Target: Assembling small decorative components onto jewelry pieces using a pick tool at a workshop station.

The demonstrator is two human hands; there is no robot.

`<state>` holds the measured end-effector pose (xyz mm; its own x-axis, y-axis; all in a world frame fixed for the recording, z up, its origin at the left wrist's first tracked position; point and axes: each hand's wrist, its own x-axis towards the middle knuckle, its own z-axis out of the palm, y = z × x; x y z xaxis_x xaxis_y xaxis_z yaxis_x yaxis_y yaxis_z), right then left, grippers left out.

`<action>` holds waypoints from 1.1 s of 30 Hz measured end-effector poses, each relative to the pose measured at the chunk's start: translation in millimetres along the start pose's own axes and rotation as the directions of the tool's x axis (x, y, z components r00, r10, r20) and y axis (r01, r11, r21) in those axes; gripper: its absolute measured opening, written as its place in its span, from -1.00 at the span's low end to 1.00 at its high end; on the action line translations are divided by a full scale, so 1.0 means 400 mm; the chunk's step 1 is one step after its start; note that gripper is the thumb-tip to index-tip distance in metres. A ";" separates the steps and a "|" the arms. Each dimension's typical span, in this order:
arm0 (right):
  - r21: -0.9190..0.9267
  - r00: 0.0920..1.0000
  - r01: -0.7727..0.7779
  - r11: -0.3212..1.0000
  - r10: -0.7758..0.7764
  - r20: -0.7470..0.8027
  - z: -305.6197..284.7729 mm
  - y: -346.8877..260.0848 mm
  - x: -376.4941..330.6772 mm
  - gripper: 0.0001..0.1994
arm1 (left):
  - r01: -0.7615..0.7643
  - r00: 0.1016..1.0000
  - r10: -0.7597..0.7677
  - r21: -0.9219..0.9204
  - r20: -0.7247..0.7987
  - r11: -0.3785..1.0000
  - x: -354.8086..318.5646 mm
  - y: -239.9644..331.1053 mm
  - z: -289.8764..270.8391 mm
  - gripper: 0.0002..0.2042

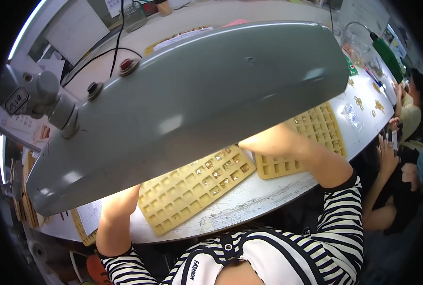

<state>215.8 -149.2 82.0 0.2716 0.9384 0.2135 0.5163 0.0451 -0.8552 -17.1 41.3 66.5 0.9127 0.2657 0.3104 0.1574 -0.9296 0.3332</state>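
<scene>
A long grey lamp hood (197,99) hangs over the table and covers the fingers of both hands. My left hand (129,195) reaches under its lower edge, beside the left end of a yellow tray (166,202) with rows of square pockets. Small shiny metal pieces (216,174) sit in several pockets toward that tray's right end. From the right, my right hand (255,142) passes beneath the hood, above the gap between this tray and a second yellow pocketed tray (280,167). What either hand holds is hidden.
A jointed lamp arm (45,97) stands at the left. Small gold-coloured pieces (379,106) and a clear plastic bag (351,115) lie at the right. A ruler (249,211) lies along the front edge. Another person's hand (387,154) shows at the far right.
</scene>
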 end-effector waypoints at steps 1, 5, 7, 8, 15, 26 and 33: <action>-0.072 0.991 0.073 0.995 -0.080 -0.106 -0.008 0.029 -0.004 -0.79 | -0.003 0.999 0.000 0.069 0.046 0.998 0.015 -0.002 0.012 -0.77; -0.115 0.977 0.000 0.993 -0.024 -0.210 -0.099 0.059 -0.041 -0.84 | -0.186 0.982 0.187 0.171 0.015 0.968 0.079 0.002 0.038 -0.81; -0.230 0.946 -0.013 0.973 -0.062 -0.317 -0.126 0.069 -0.048 -0.85 | -0.152 0.988 0.149 0.142 0.032 0.978 0.175 0.052 0.083 -0.82; -0.228 0.918 -0.043 0.973 -0.052 -0.394 -0.147 0.088 -0.054 -0.84 | -0.146 0.989 0.142 0.123 0.043 0.982 0.197 0.071 0.102 -0.82; -0.265 0.860 -0.142 0.954 -0.014 -0.511 -0.308 0.185 -0.053 -0.80 | -0.041 0.996 0.039 0.019 0.080 0.999 0.412 0.248 0.227 -0.84; -0.191 0.852 -0.194 0.962 0.069 -0.519 -0.387 0.388 -0.008 -0.84 | 0.140 0.982 -0.120 -0.140 0.146 0.980 0.626 0.384 0.315 -0.87; -0.150 0.869 -0.234 0.960 0.138 -0.476 -0.396 0.449 0.006 -0.86 | 0.259 0.955 -0.214 -0.232 0.205 0.937 0.657 0.376 0.343 -0.88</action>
<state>437.9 -193.2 3.7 0.6934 0.6585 0.2926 0.5543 -0.2280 -0.8005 298.1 -63.7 76.1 0.9154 0.4002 0.0433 0.2965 -0.7432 0.5998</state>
